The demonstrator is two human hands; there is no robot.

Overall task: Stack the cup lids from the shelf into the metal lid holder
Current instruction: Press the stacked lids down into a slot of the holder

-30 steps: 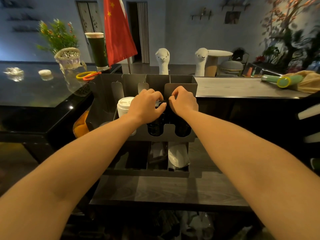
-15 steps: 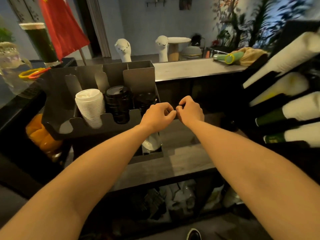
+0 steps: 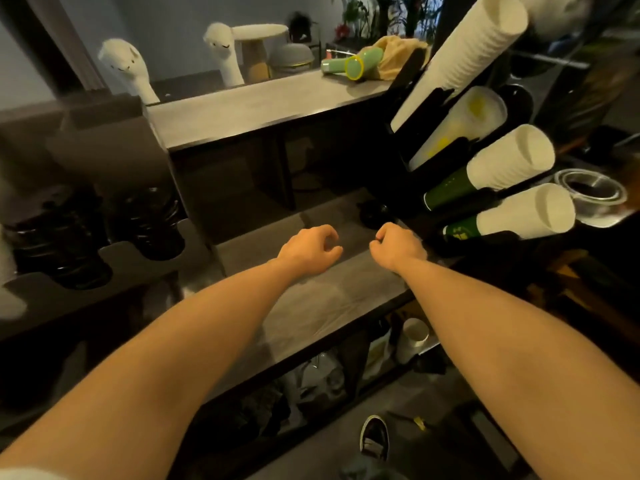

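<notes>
Left grip (image 3: 308,249) hanging loosely curled, right grip (image 3: 398,247) curling tighter, both empty, hovering over desk (image 3: 329,306) mid-frame. Black lids (image 3: 145,223) sitting in metal holder (image 3: 114,258), left edge. Risk: right arm reaching w/o looking, clipping paper cups (image 3: 509,157) at right, knocking them loose.

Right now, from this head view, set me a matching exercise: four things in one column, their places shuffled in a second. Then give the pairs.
Column A
1. black lids
2. green flask
3. white cups
4. shoe

Column B
a. on the floor, at the bottom of the view
b. stacked aslant in the black rack at right
c. lying on the upper counter, beside a tan cloth
d. stacked in the metal holder at left

Pairs: 1-d, 2-c, 3-b, 4-a
</notes>
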